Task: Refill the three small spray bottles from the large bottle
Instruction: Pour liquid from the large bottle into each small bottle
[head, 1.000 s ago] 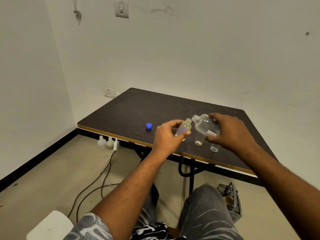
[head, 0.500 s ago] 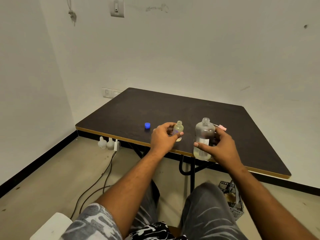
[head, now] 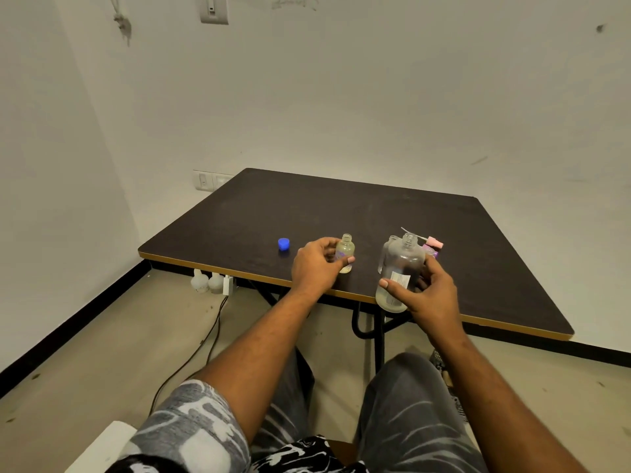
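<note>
Left hand [head: 319,264] has its grip curled round the small spray bottle [head: 345,250], probably steadying it upright on the tabletop [head: 341,206] near the front edge, neck open for filling; right hand [head: 428,295] wraps its grip round the large bottle [head: 401,268], upright at the near edge, base contact unclear. Small spray bottle is clear, uncapped, pale yellowish liquid, purple label; large bottle clear, uncapped, white label, low pale layer at bottom; blue cap [head: 283,243] lies left, pink spray head [head: 434,242] behind.
</note>
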